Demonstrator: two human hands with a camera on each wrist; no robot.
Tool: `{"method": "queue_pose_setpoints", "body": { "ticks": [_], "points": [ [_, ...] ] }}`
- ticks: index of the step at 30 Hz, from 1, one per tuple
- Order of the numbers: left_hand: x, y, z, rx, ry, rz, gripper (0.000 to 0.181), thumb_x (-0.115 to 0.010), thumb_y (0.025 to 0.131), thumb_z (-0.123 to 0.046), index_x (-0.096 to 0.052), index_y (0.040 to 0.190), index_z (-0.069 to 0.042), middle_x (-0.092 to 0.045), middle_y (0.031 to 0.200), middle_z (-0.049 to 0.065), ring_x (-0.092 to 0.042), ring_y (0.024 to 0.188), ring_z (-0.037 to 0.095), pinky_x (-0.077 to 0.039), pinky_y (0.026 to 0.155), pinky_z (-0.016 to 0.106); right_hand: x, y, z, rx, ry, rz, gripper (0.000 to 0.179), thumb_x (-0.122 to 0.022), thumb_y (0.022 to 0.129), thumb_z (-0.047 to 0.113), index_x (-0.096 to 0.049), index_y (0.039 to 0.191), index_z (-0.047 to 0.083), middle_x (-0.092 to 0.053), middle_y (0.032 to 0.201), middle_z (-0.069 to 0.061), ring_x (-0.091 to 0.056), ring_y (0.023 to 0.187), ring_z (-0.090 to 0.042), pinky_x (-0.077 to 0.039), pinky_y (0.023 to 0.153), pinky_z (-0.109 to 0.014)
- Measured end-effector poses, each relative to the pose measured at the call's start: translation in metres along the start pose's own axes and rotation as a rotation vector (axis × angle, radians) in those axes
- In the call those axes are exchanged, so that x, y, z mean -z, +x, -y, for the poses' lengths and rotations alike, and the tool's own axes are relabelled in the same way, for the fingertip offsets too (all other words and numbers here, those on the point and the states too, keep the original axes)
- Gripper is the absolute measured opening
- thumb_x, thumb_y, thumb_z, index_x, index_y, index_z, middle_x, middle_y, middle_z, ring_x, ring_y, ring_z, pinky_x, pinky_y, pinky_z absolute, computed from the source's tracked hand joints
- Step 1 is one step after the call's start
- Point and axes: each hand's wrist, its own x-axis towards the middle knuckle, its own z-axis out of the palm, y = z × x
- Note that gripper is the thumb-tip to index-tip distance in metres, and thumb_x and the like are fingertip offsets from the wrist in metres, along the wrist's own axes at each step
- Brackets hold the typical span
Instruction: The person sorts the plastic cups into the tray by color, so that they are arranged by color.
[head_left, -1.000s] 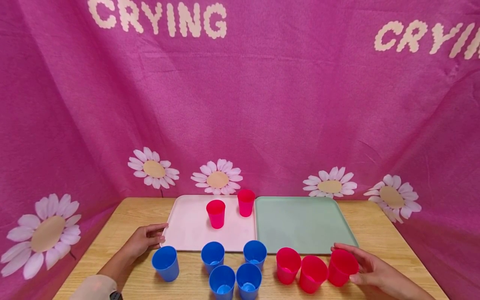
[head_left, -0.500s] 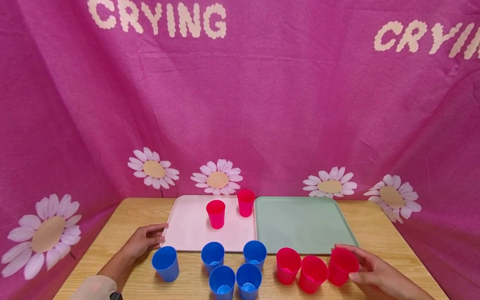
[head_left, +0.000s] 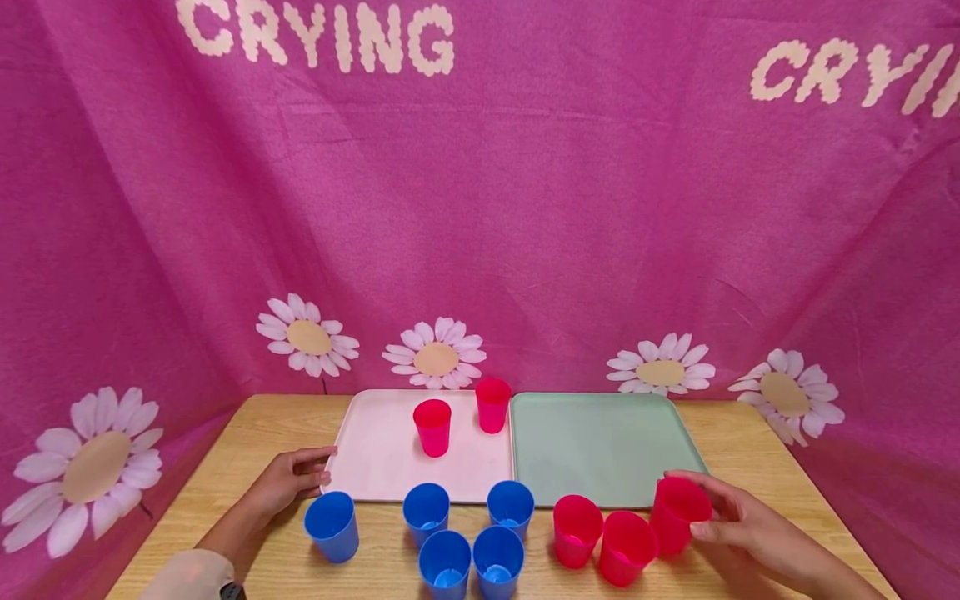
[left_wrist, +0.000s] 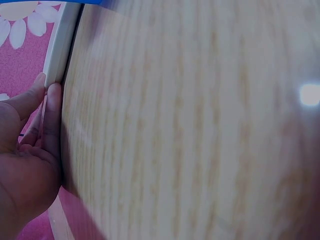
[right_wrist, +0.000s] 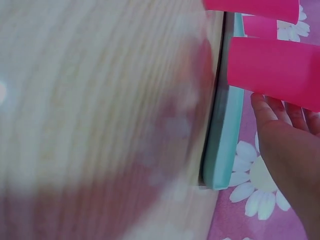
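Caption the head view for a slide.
Right hand grips a red cup near the green tray; left hand touches the pink tray.

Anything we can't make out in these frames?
Head: most right hand fingers, behind the held red cup.
Head: base of the nearest blue cups, cut by bottom edge.
Head: dark wrist item, small and cut by bottom edge.
Right wrist: held red cup's rim, cut by right edge.
Left wrist: blue strip, cut by top edge.

Holds the left hand out from the near left, with forearm aslant and fingers pointing right — curves the right hand at the near right, gripping with thumb near, index finger far.
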Motion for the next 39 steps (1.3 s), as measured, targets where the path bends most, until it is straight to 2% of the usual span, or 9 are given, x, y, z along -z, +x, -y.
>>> {"method": "queue_pose_setpoints", "body": {
  "ticks": [6, 16, 19, 23, 26, 33, 39],
  "points": [
    [0.000, 0.000, 0.000, 0.001, 0.006, -0.004, 0.057, -0.069, 0.095, 0.004, -0.049, 0.148, 0.006, -0.065, 0.105, 0.013, -0.067, 0.086, 0.016, -0.063, 0.076, 0.028, -0.002, 0.010, 0.008, 0.075, 0.049, 0.065, 0.050, -0.049, 0.107, 0.003, -0.044, 0.154, 0.019, -0.063, 0.140, 0.008, -0.062, 0.124, -0.012, -0.054, 0.103, -0.032],
    [0.000, 0.001, 0.000, -0.003, 0.011, -0.001, 0.057, -0.069, 0.095, 0.003, -0.049, 0.148, 0.006, -0.065, 0.106, 0.013, -0.068, 0.087, 0.015, -0.063, 0.076, 0.028, -0.006, 0.031, 0.019, 0.190, -0.034, 0.070, 0.052, -0.051, 0.104, -0.002, -0.037, 0.155, 0.001, -0.065, 0.137, -0.002, -0.064, 0.120, -0.014, -0.056, 0.100, -0.033],
    [0.000, 0.001, 0.001, -0.013, 0.006, 0.004, 0.057, -0.070, 0.095, 0.003, -0.049, 0.147, 0.006, -0.064, 0.105, 0.012, -0.067, 0.086, 0.015, -0.063, 0.076, 0.027, -0.009, 0.036, 0.025, 0.191, -0.055, 0.069, 0.053, -0.053, 0.104, -0.001, -0.036, 0.154, -0.001, -0.065, 0.135, -0.007, -0.065, 0.118, -0.017, -0.058, 0.098, -0.037],
    [0.000, 0.000, 0.000, -0.010, 0.003, 0.001, 0.056, -0.069, 0.095, 0.004, -0.049, 0.147, 0.007, -0.065, 0.104, 0.012, -0.067, 0.086, 0.015, -0.063, 0.075, 0.027, -0.014, 0.045, 0.032, 0.140, -0.092, 0.045, 0.056, -0.057, 0.104, 0.004, -0.036, 0.155, 0.001, -0.064, 0.135, -0.009, -0.065, 0.118, -0.019, -0.058, 0.098, -0.042],
    [0.000, -0.001, 0.000, -0.006, 0.009, -0.003, 0.056, -0.068, 0.095, 0.005, -0.049, 0.147, 0.007, -0.064, 0.103, 0.012, -0.067, 0.086, 0.016, -0.063, 0.075, 0.027, -0.016, 0.053, 0.034, 0.128, -0.119, 0.039, 0.057, -0.058, 0.103, 0.006, -0.036, 0.156, 0.001, -0.062, 0.137, -0.011, -0.064, 0.119, -0.019, -0.058, 0.098, -0.041],
    [-0.002, -0.001, -0.002, -0.008, 0.020, -0.011, 0.054, -0.068, 0.095, 0.006, -0.050, 0.146, 0.008, -0.064, 0.101, 0.011, -0.067, 0.085, 0.016, -0.063, 0.074, 0.027, -0.021, 0.070, 0.038, 0.156, -0.140, 0.055, 0.059, -0.059, 0.103, 0.006, -0.035, 0.156, -0.002, -0.058, 0.140, -0.020, -0.063, 0.121, -0.020, -0.057, 0.099, -0.036],
    [-0.001, -0.002, -0.002, -0.021, 0.016, -0.004, 0.055, -0.068, 0.095, 0.006, -0.049, 0.147, 0.008, -0.064, 0.101, 0.011, -0.066, 0.086, 0.016, -0.063, 0.075, 0.027, -0.025, 0.085, 0.047, 0.159, -0.203, 0.047, 0.060, -0.062, 0.101, 0.009, -0.037, 0.155, -0.001, -0.059, 0.139, -0.021, -0.062, 0.121, -0.023, -0.057, 0.097, -0.037]
  ]
}}
